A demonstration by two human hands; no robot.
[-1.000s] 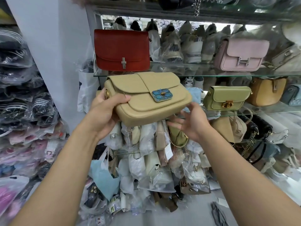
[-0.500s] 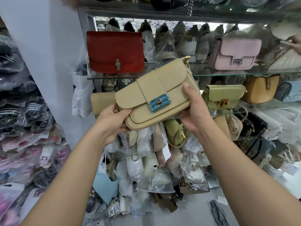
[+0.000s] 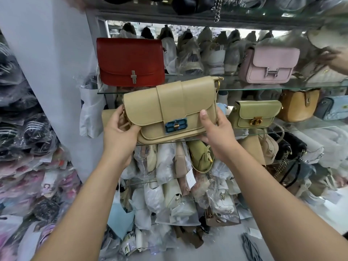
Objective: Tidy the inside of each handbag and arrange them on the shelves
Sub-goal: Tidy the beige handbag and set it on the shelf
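Holding a beige handbag (image 3: pixel 169 112) by its two ends, the person presents it flap-forward before a set of glass shelves. The left hand (image 3: pixel 120 132) grips the bag's left end, thumb on the front and fingers curled behind. The right hand (image 3: pixel 216 132) grips the right end, thumb upright against the front panel and fingers wrapped beneath.

The bag tilts slightly, right end higher, and its flap is closed by a turquoise clasp (image 3: pixel 176 125) at front centre. Its top overlaps the front edge of the upper glass shelf (image 3: pixel 244 89), and its base lies level with the left end of the middle glass shelf (image 3: pixel 310 126). Whether the base touches that shelf cannot be told.

On the upper shelf, a red handbag (image 3: pixel 130 61) stands at the left end and a pink handbag (image 3: pixel 269 65) stands toward the right, both upright. On the middle shelf, an olive-green handbag (image 3: pixel 254 114) sits just beside the right hand. A tan rounded bag (image 3: pixel 297 105) follows it, with a pale blue bag (image 3: pixel 333 108) at the right edge.

Plastic-wrapped bags (image 3: pixel 169 162) crowd the space beneath. A metal chain (image 3: pixel 216 10) hangs over the front edge of the top shelf. Another person's hand (image 3: pixel 337 60), blurred, reaches in at the right end of the upper shelf.
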